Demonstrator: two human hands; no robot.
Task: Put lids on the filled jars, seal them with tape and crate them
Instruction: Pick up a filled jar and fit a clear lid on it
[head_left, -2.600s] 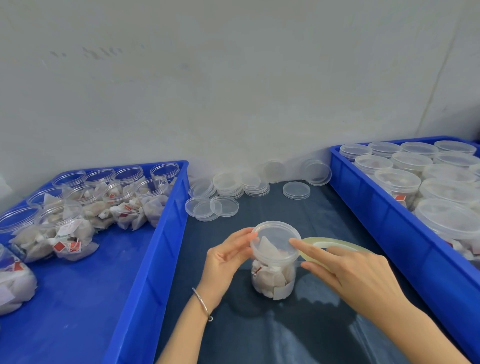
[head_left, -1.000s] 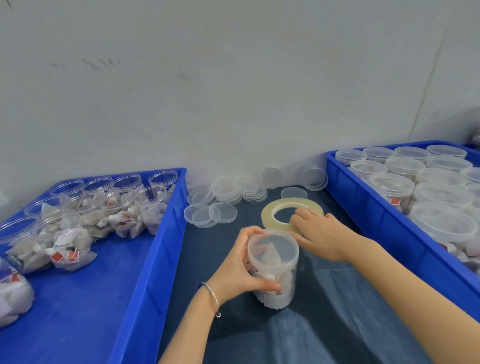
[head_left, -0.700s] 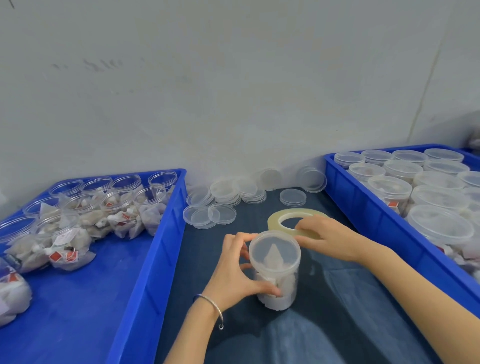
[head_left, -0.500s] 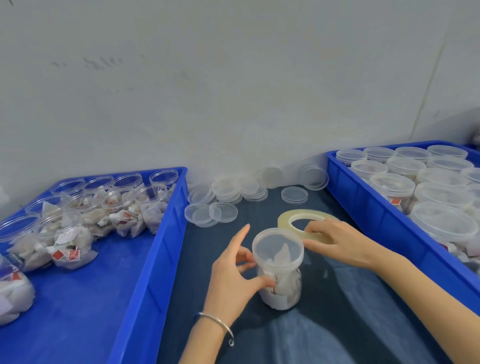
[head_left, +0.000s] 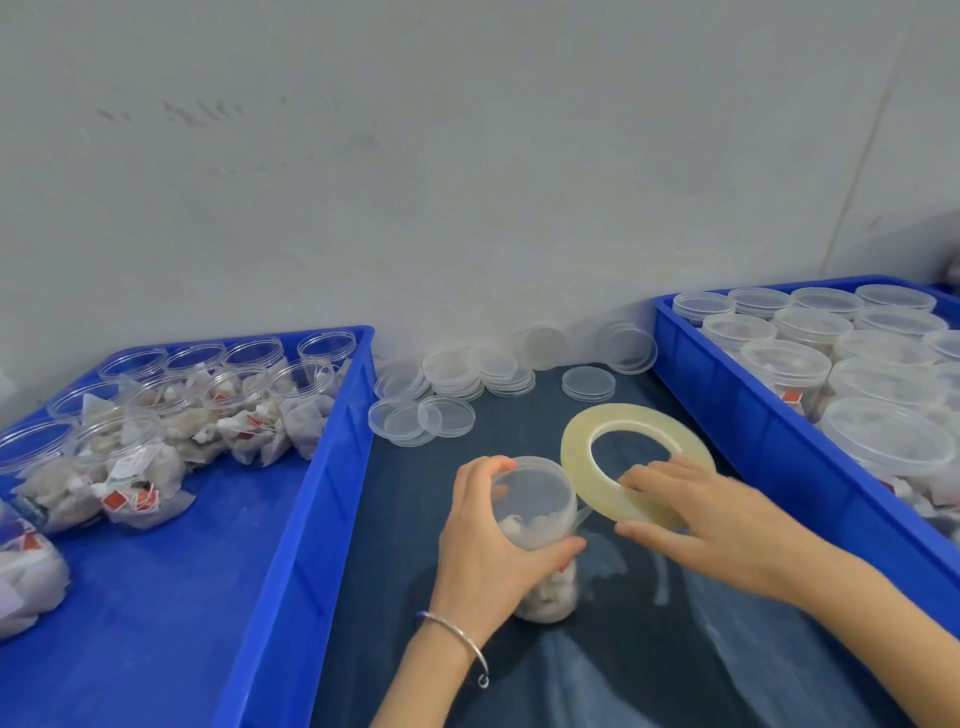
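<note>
My left hand (head_left: 488, 551) now wraps the lidded jar (head_left: 540, 525) on the dark mat (head_left: 649, 670), my right hand (head_left: 696, 519) has brought the tape roll (head_left: 636, 467) up against its lid rim, pinched, so sealing looks underway.

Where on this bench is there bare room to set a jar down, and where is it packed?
Free: the near floor of the left crate, in front of the open jars; the dark mat nearest the camera, between both forearms. Crowded: the right crate, filled with lidded jars; loose lids by the wall.
</note>
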